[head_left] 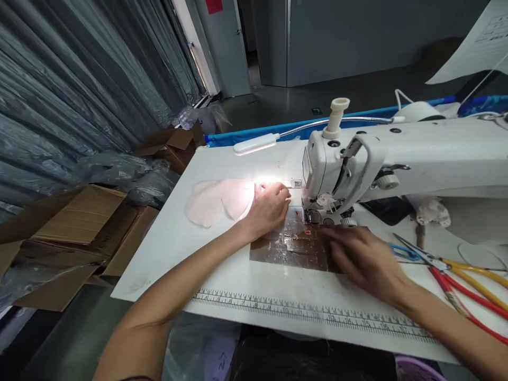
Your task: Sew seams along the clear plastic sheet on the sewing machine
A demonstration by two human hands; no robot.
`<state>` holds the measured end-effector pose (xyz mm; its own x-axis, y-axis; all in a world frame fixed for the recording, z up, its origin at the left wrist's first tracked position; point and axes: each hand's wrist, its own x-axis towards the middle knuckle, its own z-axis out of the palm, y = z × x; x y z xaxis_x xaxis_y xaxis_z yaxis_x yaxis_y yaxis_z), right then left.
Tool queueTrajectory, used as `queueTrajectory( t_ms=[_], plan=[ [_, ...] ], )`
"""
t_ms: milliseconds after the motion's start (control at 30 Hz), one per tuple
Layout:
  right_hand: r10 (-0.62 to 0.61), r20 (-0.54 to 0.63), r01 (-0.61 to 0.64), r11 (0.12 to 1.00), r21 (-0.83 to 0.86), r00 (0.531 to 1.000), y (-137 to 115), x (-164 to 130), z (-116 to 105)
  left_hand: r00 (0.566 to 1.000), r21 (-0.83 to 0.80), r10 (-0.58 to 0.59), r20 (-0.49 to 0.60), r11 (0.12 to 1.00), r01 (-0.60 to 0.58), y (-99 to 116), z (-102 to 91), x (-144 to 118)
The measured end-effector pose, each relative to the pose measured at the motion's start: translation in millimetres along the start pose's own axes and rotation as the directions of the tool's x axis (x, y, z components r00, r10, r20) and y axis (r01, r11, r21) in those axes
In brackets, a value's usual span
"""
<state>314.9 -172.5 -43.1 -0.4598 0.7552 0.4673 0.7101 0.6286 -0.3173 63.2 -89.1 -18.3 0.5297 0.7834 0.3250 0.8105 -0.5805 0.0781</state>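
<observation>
- The left hand [269,207] rests on the table [166,243] at 9 o'clock of the needle area, fingers curled together on the edge of the pink cloth [216,201]; whether it pinches the cloth cannot be told under the glare.
- The pink cloth lies flat at 9 o'clock of that hand, reaching out under the lamp [256,144].
- The right hand [363,256] lies palm down, fingers spread and flat, on the shiny plate [291,246] at 5 o'clock of the presser foot [313,216]; it holds nothing, and it is blurred.
- The sewing machine [397,153] stands at 12 o'clock of both hands.
- Pliers with red and yellow handles [468,280] lie at 3 o'clock of the right hand, just beside blue scissors [400,251].
- A printed ruler [301,312] runs along the table's near edge, at 6 o'clock of the hands.
- Cardboard boxes [79,227] stand on the floor at 9 o'clock of the table.
</observation>
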Motion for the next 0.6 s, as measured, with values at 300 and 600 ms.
queueTrajectory(
  t_ms=[300, 600],
  plan=[
    [-0.012, 0.106, 0.021, 0.996, -0.085, 0.994, -17.9, 23.5, 37.0, 0.989, -0.145, 0.113, 0.100, 0.985, -0.098, 18.6, 15.4, -19.6],
    [0.091, 0.060, -0.081, 0.985, -0.151, 0.994, -22.9, 23.1, 45.4, 0.980, -0.276, 0.173, 0.097, 0.951, -0.141, 2.2, 25.8, -2.5]
  ],
)
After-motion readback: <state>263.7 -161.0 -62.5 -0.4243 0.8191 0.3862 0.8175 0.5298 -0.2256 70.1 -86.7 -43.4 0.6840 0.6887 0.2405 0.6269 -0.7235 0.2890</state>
